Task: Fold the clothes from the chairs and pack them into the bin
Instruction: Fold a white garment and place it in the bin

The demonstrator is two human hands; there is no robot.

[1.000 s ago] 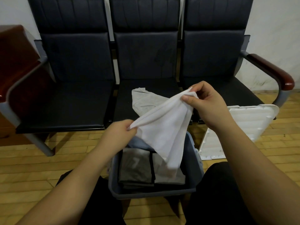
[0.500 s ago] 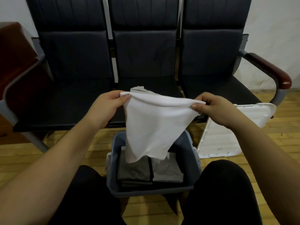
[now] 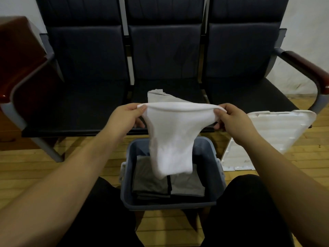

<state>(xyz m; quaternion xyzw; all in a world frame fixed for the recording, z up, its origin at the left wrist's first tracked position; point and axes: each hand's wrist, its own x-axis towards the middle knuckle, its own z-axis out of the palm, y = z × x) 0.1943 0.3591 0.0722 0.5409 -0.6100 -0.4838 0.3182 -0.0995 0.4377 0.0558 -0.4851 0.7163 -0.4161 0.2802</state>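
Row of three dark chairs (image 3: 165,56), wooden armrests at both ends, against pale wall.
Grey bin (image 3: 216,177) on wood floor, between knees; folded grey clothes (image 3: 151,180) stacked inside.
White lid (image 3: 270,132) propped beside bin, right side.
White garment (image 3: 170,139) stretched by top edge, hanging over bin.
Grey garment (image 3: 160,97) on middle seat, behind white one.
Left hand (image 3: 122,118) pinching left corner.
Right hand (image 3: 235,120) pinching right corner.

This looks like a waiting room or office lobby. A row of joined black chairs (image 3: 165,72) with wooden armrests (image 3: 306,66) lines a plain white wall (image 3: 308,24). The floor (image 3: 26,168) is wood strip.
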